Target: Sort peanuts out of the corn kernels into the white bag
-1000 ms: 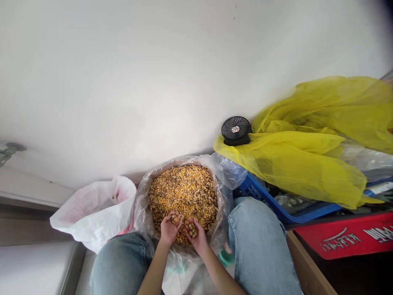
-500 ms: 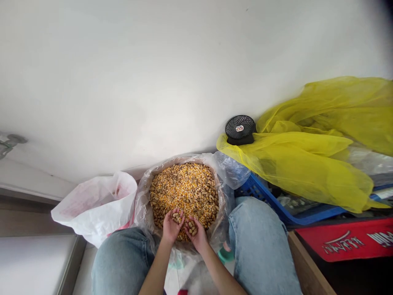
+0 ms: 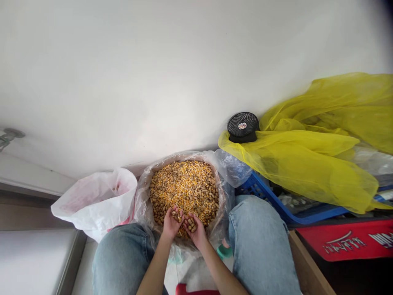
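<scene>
Two handfuls: peanuts (image 3: 192,225) resting in left hand (image 3: 170,225) and right hand (image 3: 199,233), both palm-up, fingers unclenched, cupped presumably against spillage.
Clear bag (image 3: 225,192): between the knees (image 3: 260,225), likely for easy reach; corn kernels (image 3: 194,169) and more peanuts inside.
White sack (image 3: 106,215): beside it, mouth gaping.

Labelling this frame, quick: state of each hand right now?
Left hand: open, cupped palm up, holding a few peanuts.
Right hand: open, cupped palm up, also holding peanuts.

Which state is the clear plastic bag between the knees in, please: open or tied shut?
Open: the plastic bag spreads wide at the mouth, showing peanuts and corn kernels inside.
</scene>
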A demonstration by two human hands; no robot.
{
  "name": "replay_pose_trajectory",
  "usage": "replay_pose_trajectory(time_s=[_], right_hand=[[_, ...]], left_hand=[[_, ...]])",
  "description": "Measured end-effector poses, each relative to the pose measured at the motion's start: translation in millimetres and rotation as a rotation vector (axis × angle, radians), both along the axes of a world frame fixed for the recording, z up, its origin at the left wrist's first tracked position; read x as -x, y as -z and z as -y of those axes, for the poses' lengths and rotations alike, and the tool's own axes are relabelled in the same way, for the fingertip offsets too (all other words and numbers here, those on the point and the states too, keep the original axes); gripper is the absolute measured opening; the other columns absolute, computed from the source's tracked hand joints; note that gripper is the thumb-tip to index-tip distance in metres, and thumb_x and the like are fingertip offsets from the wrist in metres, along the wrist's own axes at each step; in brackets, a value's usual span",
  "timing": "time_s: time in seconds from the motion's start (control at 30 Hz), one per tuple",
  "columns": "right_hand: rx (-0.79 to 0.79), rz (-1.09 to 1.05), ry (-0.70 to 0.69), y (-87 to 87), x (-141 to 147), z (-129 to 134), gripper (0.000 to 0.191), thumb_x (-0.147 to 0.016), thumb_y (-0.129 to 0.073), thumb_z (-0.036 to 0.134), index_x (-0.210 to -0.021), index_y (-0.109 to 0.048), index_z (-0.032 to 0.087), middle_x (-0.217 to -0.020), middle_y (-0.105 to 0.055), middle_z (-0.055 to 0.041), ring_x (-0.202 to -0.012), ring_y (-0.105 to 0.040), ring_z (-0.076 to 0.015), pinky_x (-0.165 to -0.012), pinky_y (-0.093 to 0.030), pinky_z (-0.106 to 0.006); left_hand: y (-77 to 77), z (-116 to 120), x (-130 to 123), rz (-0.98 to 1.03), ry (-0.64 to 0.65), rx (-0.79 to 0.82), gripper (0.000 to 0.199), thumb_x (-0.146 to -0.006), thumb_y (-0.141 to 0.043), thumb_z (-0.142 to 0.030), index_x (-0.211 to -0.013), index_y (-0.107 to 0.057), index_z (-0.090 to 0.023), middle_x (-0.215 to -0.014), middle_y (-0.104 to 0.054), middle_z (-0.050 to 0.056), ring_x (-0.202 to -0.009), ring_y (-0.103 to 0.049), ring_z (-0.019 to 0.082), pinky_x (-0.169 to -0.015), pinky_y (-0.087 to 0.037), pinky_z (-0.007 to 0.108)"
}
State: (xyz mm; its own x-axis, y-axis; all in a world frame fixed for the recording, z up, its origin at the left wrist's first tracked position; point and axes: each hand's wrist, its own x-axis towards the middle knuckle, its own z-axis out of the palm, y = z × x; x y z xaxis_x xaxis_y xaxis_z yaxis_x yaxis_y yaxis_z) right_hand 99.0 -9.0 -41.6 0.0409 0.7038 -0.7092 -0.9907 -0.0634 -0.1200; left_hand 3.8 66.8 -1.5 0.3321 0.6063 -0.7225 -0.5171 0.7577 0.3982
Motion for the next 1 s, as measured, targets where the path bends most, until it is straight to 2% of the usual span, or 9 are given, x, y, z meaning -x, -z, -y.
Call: replay_pose_trajectory(time_s=[0.17, 0.33, 0.6, 0.73, 0.83, 1.0], right_hand=[[0.009, 0.002, -0.004, -2.7, -0.1, 0.1, 0.017, -0.062, -0.065, 0.026, -0.077, -0.064, 0.019, -0.067, -0.067, 0.0017, -0.06, -0.06, -0.0112, -0.061, -0.049, -0.025], [0.029, 0.004, -0.004, -5.4, 0.2, -0.1, 0.017, -0.061, -0.065, 0.026, -0.078, -0.064, 0.02, -0.066, -0.067, 0.0034, -0.058, -0.059, -0.0107, -0.06, -0.049, -0.025], [0.026, 0.057, -0.014, -2.9, 0.8, -0.3, 0.016, -0.062, -0.063, 0.026, -0.077, -0.063, 0.02, -0.066, -0.066, 0.0027, -0.06, -0.06, -0.0125, -0.061, -0.048, -0.027], [0.014, 0.048, -0.024, -2.8, 0.6, -0.5, 0.017, -0.062, -0.064, 0.027, -0.077, -0.063, 0.021, -0.067, -0.066, 0.0032, -0.061, -0.06, -0.012, -0.061, -0.048, -0.026], [0.016, 0.028, -0.013, -2.9, 0.5, -0.6, 0.016, -0.061, -0.065, 0.026, -0.076, -0.063, 0.021, -0.067, -0.066, 0.0033, -0.06, -0.059, -0.0113, -0.061, -0.048, -0.026], [-0.017, 0.023, 0.0, -1.3, 0.4, -0.5, 0.017, -0.061, -0.065, 0.027, -0.077, -0.063, 0.02, -0.068, -0.066, 0.002, -0.061, -0.059, -0.0117, -0.06, -0.048, -0.025]], left_hand=[[-2.8, 0.0, -4.0, -0.082, 0.037, -0.07, 0.013, -0.075, -0.048, -0.03, -0.082, -0.054, -0.02, -0.08, -0.06, 0.0, -0.065, -0.056, 0.009, -0.064, -0.046, 0.024], [-6.0, -1.8, -7.1, -0.186, 0.129, -0.181, 0.019, -0.073, -0.051, -0.035, -0.086, -0.054, -0.021, -0.084, -0.06, 0.001, -0.06, -0.053, 0.009, -0.057, -0.043, 0.022], [-2.3, -1.4, -6.9, -0.399, 0.184, -0.283, 0.016, -0.074, -0.051, -0.029, -0.083, -0.059, -0.019, -0.095, -0.06, 0.007, -0.084, -0.056, 0.016, -0.073, -0.045, 0.028], [-3.4, -2.0, -6.9, -0.327, 0.183, -0.266, 0.011, -0.069, -0.058, -0.016, -0.078, -0.062, -0.019, -0.089, -0.062, 0.005, -0.083, -0.057, 0.014, -0.08, -0.045, 0.028], [-4.5, -2.9, -6.6, -0.302, 0.172, -0.253, 0.015, -0.066, -0.058, -0.007, -0.075, -0.064, -0.018, -0.085, -0.063, 0.004, -0.079, -0.058, 0.012, -0.084, -0.044, 0.028], [-7.4, -4.3, -6.3, -0.315, 0.173, -0.252, 0.019, -0.065, -0.056, -0.001, -0.074, -0.064, -0.015, -0.081, -0.064, 0.004, -0.073, -0.059, 0.011, -0.087, -0.044, 0.029]])
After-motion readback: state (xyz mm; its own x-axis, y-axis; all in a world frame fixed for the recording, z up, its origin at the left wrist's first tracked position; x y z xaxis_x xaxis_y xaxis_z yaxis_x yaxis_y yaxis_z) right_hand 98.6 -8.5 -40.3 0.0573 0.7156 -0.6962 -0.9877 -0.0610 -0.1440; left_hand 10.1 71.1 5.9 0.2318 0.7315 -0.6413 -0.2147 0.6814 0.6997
